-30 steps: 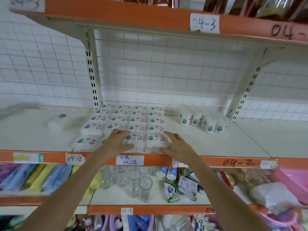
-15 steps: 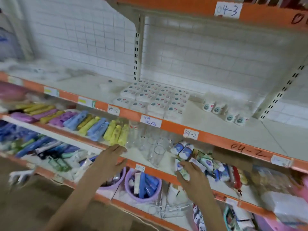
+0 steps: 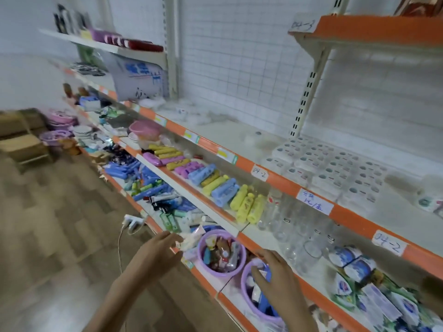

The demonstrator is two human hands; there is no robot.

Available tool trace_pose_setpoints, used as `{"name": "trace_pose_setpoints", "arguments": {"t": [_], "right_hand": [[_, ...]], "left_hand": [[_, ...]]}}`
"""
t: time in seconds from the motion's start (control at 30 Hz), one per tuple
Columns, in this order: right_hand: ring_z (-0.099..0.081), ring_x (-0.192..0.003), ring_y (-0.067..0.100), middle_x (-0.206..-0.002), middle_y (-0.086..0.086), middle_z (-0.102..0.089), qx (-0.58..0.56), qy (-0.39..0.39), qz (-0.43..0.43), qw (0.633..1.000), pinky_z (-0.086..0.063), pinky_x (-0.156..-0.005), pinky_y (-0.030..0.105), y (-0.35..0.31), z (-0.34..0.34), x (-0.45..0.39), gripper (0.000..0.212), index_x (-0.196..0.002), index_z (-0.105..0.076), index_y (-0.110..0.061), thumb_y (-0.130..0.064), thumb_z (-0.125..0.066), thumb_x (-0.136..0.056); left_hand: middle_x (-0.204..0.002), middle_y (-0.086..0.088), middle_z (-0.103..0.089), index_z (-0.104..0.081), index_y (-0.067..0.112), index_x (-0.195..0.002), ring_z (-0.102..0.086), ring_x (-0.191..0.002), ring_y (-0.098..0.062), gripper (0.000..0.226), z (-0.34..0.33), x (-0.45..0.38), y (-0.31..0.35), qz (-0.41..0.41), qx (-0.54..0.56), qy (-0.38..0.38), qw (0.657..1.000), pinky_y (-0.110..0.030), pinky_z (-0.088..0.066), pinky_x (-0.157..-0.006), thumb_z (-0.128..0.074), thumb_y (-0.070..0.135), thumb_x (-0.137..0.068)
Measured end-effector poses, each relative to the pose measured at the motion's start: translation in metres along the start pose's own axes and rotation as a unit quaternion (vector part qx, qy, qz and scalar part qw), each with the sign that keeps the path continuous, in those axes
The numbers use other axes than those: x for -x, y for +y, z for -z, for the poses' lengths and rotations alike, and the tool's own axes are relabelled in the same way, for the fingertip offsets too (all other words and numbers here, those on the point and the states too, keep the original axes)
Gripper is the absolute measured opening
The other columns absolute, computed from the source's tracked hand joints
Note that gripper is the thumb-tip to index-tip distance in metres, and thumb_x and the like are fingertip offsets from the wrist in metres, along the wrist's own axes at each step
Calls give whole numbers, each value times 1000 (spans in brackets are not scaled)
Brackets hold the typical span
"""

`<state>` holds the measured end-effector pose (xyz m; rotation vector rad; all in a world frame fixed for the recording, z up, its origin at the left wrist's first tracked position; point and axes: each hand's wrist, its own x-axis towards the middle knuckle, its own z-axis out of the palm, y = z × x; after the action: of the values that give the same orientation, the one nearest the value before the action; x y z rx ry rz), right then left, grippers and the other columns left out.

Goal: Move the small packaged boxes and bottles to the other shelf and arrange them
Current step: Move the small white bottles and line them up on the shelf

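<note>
Rows of small white packaged boxes (image 3: 335,168) lie arranged on the orange-edged shelf (image 3: 282,182) marked 04-2, at the right. A few small white bottles (image 3: 429,200) stand beside them at the right edge. More white packs (image 3: 182,111), blurred, lie further left on the same shelf. My left hand (image 3: 155,252) hangs low in front of the bottom shelf, fingers relaxed, holding nothing. My right hand (image 3: 273,271) is held over a purple bucket (image 3: 254,305), fingers spread and empty. Both hands are well below the boxes.
Below the boxes stand clear glasses (image 3: 297,236) and coloured soft cases (image 3: 215,185). A second purple bucket (image 3: 223,252) of small items sits on the bottom shelf. Soap packs (image 3: 374,295) lie at the right. A white power strip (image 3: 133,221) lies on the wooden floor (image 3: 48,224).
My hands have left the boxes and dropped to the bottom shelf level. The view has swung left and down, showing the long run of shelves and the floor.
</note>
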<state>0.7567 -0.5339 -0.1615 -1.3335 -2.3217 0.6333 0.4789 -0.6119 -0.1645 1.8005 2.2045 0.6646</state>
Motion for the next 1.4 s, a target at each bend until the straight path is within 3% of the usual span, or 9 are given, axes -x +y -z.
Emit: {"name": "trace_pose_setpoints", "arguments": {"t": [0.17, 0.33, 0.5, 0.67, 0.9, 1.0, 1.17, 1.27, 1.4], "right_hand": [[-45, -99, -1, -106, -21, -43, 3, -12, 26, 1000, -36, -78, 12, -39, -34, -61, 29, -121, -48, -35, -37, -50, -92], [-43, -103, -3, -112, -22, -42, 0, -24, 6, 1000, -35, -82, 10, -85, -63, -136, 25, -116, -41, -42, -37, -49, -92], [-42, -114, -2, -116, -25, -38, -4, -34, -11, 999, -37, -83, 14, -128, -82, -202, 27, -117, -36, -47, -41, -48, -92], [-42, -107, -6, -115, -25, -40, 3, -13, -10, 1000, -38, -84, 13, -142, -79, -254, 25, -116, -37, -46, -40, -47, -93], [-48, -109, 0, -118, -20, -48, 57, 68, -30, 996, -39, -84, 14, -115, -52, -322, 30, -121, -50, -34, -35, -53, -91], [-51, -108, 2, -114, -19, -49, 81, 114, -34, 990, -38, -80, 11, -92, -28, -356, 29, -119, -53, -31, -29, -55, -91], [-47, -118, 14, -127, -8, -50, 168, 157, -59, 971, -40, -90, 27, -58, 20, -417, 40, -124, -52, -24, -8, -49, -88], [-35, -129, 17, -138, -6, -40, 215, 131, -93, 963, -35, -100, 28, -43, 42, -450, 62, -130, -46, -26, 9, -44, -78], [-9, -139, 13, -150, -10, -15, 283, 17, -140, 949, -19, -109, 27, -24, 62, -481, 80, -137, -33, -38, 14, -39, -76]], "left_hand": [[-111, 11, -57, -59, 29, -109, -56, -95, -5, 24, 21, -31, -59, 10, 16, -2, 1000, -21, -47, -81, -57, 31, -86], [-103, 14, -52, -54, 37, -104, -50, -90, 0, 18, 50, -88, -126, -16, 12, -15, 1000, -14, -42, -77, -57, 30, -87], [-100, 21, -55, -52, 46, -101, -54, -88, 5, 20, 82, -143, -191, -37, 20, -12, 999, -20, -46, -82, -52, 43, -82], [-103, 19, -53, -51, 42, -104, -53, -86, 9, 21, 92, -196, -225, -60, 33, -28, 997, -7, -40, -74, -59, 32, -87], [-95, 20, -53, -52, 38, -97, -54, -81, 2, 23, 91, -297, -229, -124, 53, -19, 991, -4, -40, -73, -64, 21, -85], [-103, 21, -49, -56, 34, -108, -52, -89, 0, 21, 86, -354, -225, -150, 60, -18, 987, -10, -39, -74, -59, 27, -88], [-103, 13, -55, -63, 22, -103, -53, -91, -5, 29, 90, -460, -200, -246, 84, 4, 966, -15, -37, -73, -53, 37, -81], [-103, 17, -49, -61, 24, -104, -53, -85, -5, 36, 97, -522, -179, -291, 79, 18, 953, -18, -41, -73, -46, 44, -79], [-108, 8, -48, -60, 17, -111, -48, -95, -4, 44, 106, -592, -151, -323, 42, 46, 944, -19, -39, -81, -46, 43, -78]]}}
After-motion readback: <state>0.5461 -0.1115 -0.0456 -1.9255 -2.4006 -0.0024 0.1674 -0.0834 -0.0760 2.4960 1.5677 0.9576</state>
